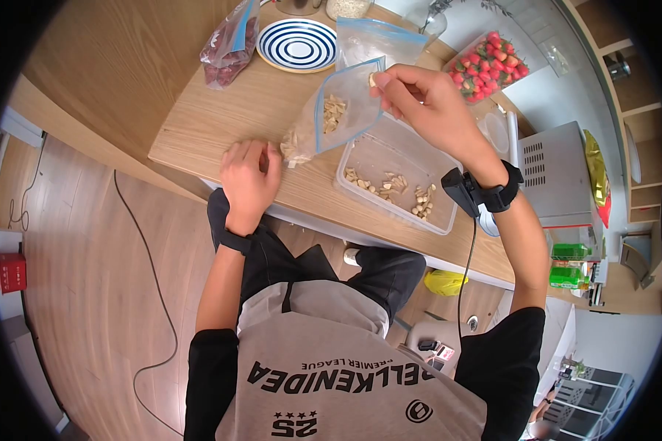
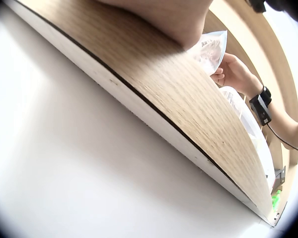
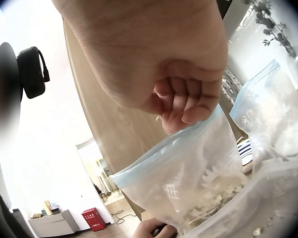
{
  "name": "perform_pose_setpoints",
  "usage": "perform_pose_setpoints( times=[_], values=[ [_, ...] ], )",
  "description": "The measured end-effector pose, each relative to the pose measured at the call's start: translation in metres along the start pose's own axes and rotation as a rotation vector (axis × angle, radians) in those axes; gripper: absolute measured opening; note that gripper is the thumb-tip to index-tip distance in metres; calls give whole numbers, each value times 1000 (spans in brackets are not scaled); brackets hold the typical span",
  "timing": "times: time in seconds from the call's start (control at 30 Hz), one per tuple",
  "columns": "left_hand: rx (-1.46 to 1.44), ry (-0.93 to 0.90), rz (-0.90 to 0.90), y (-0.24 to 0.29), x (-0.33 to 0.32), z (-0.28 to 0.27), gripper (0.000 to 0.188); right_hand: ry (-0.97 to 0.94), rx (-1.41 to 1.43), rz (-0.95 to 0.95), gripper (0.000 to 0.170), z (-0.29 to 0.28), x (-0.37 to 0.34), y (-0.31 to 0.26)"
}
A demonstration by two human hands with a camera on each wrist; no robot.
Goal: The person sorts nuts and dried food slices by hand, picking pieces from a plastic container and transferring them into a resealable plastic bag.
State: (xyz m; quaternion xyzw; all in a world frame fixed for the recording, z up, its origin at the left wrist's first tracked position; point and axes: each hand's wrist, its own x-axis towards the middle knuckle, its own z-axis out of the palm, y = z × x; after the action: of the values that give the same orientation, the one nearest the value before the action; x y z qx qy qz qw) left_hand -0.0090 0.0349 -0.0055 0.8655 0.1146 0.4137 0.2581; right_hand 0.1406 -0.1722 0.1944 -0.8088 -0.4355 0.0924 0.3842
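My right hand (image 1: 438, 110) pinches a small pale piece (image 1: 373, 79) between thumb and fingers, over the mouth of a blue-edged zip bag (image 1: 353, 95). Pale slices lie inside this bag, which stands tilted on the table. The right wrist view has the curled fingers (image 3: 181, 106) just above the rim of the bag (image 3: 164, 183). My left hand (image 1: 250, 176) rests at the table's near edge beside the bag's bottom, its fingers loosely bent and holding nothing. Right of the bag, a clear plastic box (image 1: 441, 176) contains several pale pieces (image 1: 423, 202) in loose groups.
Behind the bag are another zip bag (image 1: 368, 45), a blue-ringed plate (image 1: 297, 45) and a bag of dark red food (image 1: 229, 48). A box of red strawberries (image 1: 490, 67) stands at the back right, near a grey appliance (image 1: 555, 173). A cable hangs from the right wrist.
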Motion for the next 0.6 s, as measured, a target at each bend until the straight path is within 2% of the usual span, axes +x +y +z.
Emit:
perform_pose_setpoints(
  times=[0.27,0.47,0.6],
  values=[
    [-3,9,-3,0,0,1,15,-21,-16,18,33,3,2,1],
    [-4,7,-3,0,0,0,16,18,40,7,24,5,2,3],
    [-8,5,-5,1,0,0,16,33,33,-72,21,3,1,7]
  ],
)
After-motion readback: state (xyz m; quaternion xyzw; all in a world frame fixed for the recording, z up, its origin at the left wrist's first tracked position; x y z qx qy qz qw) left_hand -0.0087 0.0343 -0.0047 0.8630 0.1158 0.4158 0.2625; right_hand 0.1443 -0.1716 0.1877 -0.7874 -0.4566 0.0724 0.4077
